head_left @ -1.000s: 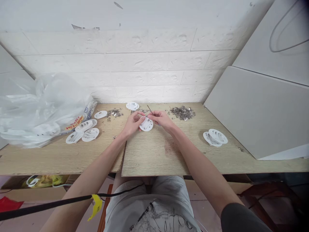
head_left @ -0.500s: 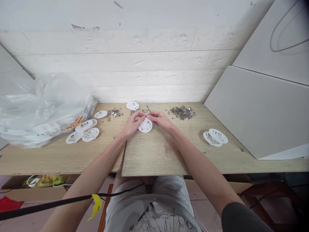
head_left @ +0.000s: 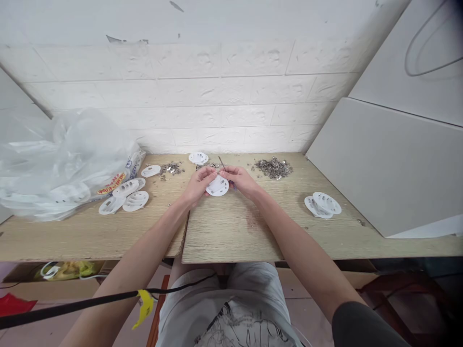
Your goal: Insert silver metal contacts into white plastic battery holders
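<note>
A white round plastic disc (head_left: 218, 186) with slots and small metal pieces on it is held a little above the table's middle. My left hand (head_left: 200, 184) is closed on its left edge, thumb on top. My right hand (head_left: 240, 180) is closed at the disc's upper right edge, pinching a thin, dark metal tool (head_left: 222, 163) that points up and away. Something blue shows under the right palm. Behind my fingers lie small metal pieces (head_left: 214, 166), partly hidden. Just beyond, another white disc (head_left: 198, 158) lies near the wall.
A heap of small metal clips (head_left: 275, 168) lies at back right, a smaller heap (head_left: 172, 168) at back left. White discs (head_left: 135, 201) lie beside a clear plastic bag (head_left: 72, 154) on the left; more discs (head_left: 323, 205) lie right. Grey panels (head_left: 390, 164) stand right. A black cable (head_left: 90, 302) crosses below.
The disc has tilted and shifted slightly upward in my fingers. The thin tool has moved only a little. Everything else on the table stays put.
</note>
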`<action>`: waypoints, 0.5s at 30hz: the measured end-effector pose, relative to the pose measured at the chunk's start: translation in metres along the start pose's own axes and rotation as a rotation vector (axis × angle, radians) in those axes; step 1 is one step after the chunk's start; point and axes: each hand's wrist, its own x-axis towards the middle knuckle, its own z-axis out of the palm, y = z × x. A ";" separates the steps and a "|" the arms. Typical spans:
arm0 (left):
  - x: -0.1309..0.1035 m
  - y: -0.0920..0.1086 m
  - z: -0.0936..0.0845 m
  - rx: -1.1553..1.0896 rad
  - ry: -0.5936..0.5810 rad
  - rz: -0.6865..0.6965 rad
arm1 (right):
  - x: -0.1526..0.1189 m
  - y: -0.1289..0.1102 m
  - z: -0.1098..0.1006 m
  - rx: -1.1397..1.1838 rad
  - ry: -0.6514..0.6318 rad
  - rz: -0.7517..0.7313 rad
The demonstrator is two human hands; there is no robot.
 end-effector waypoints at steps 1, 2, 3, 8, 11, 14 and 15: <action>0.001 -0.001 0.000 -0.005 0.016 -0.004 | 0.000 0.000 0.000 -0.004 0.019 0.002; 0.002 -0.001 -0.001 -0.013 0.034 -0.012 | 0.001 0.000 0.000 -0.006 0.034 0.005; 0.003 -0.002 -0.001 -0.025 0.052 -0.027 | 0.001 0.000 0.001 -0.006 0.044 0.009; 0.007 -0.003 -0.006 -0.223 0.074 -0.096 | 0.002 0.003 0.000 -0.001 0.106 0.012; 0.007 0.000 -0.006 -0.356 0.025 -0.099 | 0.004 0.005 -0.001 -0.021 0.178 0.015; 0.007 0.000 -0.006 -0.403 -0.018 -0.089 | 0.006 0.005 -0.002 -0.039 0.231 0.014; 0.007 -0.001 -0.006 -0.404 -0.018 -0.082 | 0.006 0.005 -0.003 -0.042 0.242 0.014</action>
